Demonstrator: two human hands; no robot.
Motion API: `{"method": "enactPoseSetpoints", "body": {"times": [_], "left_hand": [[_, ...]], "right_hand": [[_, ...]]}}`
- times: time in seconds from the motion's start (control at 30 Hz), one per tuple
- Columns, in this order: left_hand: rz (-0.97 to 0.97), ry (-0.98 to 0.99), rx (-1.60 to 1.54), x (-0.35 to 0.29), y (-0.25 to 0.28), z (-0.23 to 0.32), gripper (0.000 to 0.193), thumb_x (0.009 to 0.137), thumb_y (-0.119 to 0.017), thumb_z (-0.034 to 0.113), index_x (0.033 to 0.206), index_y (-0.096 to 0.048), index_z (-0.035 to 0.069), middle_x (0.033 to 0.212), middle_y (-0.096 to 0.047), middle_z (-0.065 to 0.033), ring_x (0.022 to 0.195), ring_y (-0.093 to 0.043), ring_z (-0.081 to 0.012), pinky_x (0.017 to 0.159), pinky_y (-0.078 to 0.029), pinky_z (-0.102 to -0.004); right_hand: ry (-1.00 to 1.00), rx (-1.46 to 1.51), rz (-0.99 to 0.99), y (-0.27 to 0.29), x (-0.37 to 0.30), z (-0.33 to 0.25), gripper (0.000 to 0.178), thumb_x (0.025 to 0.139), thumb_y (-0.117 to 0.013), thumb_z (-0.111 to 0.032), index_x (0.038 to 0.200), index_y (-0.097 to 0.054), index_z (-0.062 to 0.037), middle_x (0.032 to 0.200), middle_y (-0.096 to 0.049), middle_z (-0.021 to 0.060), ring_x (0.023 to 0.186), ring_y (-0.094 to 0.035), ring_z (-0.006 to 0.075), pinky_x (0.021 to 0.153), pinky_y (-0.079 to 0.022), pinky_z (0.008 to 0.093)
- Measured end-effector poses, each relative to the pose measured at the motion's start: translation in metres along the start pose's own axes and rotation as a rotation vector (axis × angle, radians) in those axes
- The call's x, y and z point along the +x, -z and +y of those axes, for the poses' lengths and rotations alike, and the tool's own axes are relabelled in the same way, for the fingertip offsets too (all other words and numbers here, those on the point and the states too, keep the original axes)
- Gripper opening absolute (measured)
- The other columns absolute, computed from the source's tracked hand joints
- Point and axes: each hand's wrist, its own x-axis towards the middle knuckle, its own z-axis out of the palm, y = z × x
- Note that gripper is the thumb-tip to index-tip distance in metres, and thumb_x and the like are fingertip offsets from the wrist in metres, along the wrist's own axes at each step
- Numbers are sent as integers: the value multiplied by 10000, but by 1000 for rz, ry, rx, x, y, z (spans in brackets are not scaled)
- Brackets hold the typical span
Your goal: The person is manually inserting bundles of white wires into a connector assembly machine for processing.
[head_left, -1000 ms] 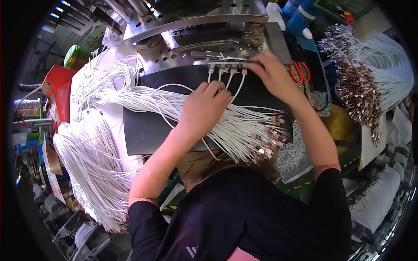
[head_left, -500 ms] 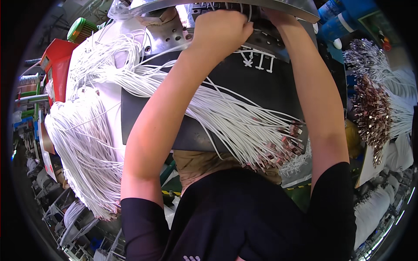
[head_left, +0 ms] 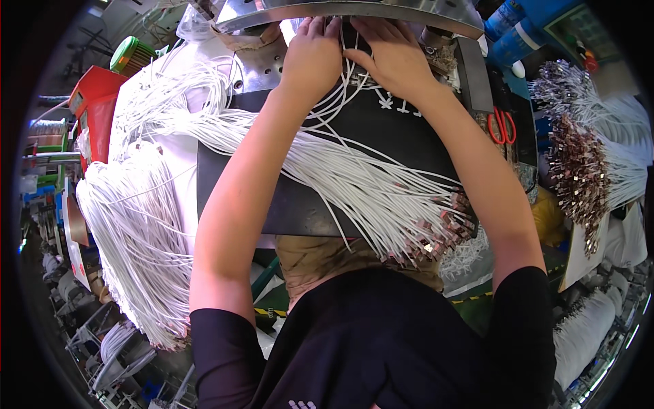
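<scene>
Both my hands reach forward under the rim of a metal machine plate [head_left: 361, 19]. My left hand [head_left: 313, 60] has its fingers stretched forward, with the tips partly hidden by the plate. Beside it, my right hand [head_left: 395, 60] lies palm down, its fingers spread and the thumb pointing left toward the cables. Several thin white cables [head_left: 332, 105] run up between the two hands and vanish beneath the plate. Just below the right hand, small white moulded plastic pieces [head_left: 386, 103] rest on the black mat [head_left: 422, 146].
A bundle of white cables with copper-coloured connectors [head_left: 436, 235] crosses the mat under my forearms. Another cable bundle [head_left: 136, 238] hangs over the left table edge. Red-handled scissors [head_left: 502, 127] lie right of my right forearm. More cables with connectors [head_left: 579, 163] stand at far right.
My left hand has gone from a closed fist to stretched fingers and shifted slightly left. My right hand has moved left, beside it. Cables now show between them, and the scissors have come into sight.
</scene>
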Motion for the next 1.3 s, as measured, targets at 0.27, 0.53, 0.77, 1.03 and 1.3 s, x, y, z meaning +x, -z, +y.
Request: {"method": "enactPoseSetpoints", "body": {"times": [0.27, 0.53, 0.77, 1.03, 1.3], "left_hand": [[-48, 180, 132, 1, -2, 21, 374, 867, -601, 208, 1213, -628, 69, 1262, -601, -141, 1225, -546, -316, 1015, -419, -489], [-47, 236, -202, -26, 31, 10, 368, 926, -581, 198, 1251, -598, 26, 1278, -595, -165, 1197, -554, -354, 993, -439, -437], [-561, 1178, -2166, -258, 218, 77, 356, 982, -611, 330, 858, -631, -4, 780, -666, -136, 666, -657, -225, 606, -521, -326], [60, 1744, -1364, -306, 189, 90, 244, 1013, -567, 254, 971, -625, 21, 856, -647, -56, 798, -629, -165, 705, -506, -294], [134, 1802, -1213, -308, 181, 95, 178, 994, -598, 187, 892, -640, 47, 816, -630, 9, 719, -538, -76, 641, -407, -248]], "right_hand": [[-165, -211, -126, 0, -6, -3, 413, 905, -612, -318, 1223, -642, -57, 1173, -655, 127, 1164, -568, 314, 962, -466, 474], [-488, 181, -262, 35, -19, -9, 327, 946, -612, -236, 1235, -667, -93, 1060, -694, 155, 1035, -653, 291, 867, -520, 385], [-997, 317, 455, 192, -275, -31, 233, 1011, -483, -118, 829, -584, -12, 730, -500, 12, 642, -440, 103, 582, -364, 259], [-1154, 548, -190, 160, -355, -154, 332, 851, -692, -123, 1152, -617, -7, 1141, -655, 131, 1047, -633, 266, 894, -508, 384], [-1512, 873, -464, 177, -347, -123, 658, 735, -764, 13, 1337, -500, -18, 1285, -604, 130, 1131, -621, 244, 944, -515, 390]]}}
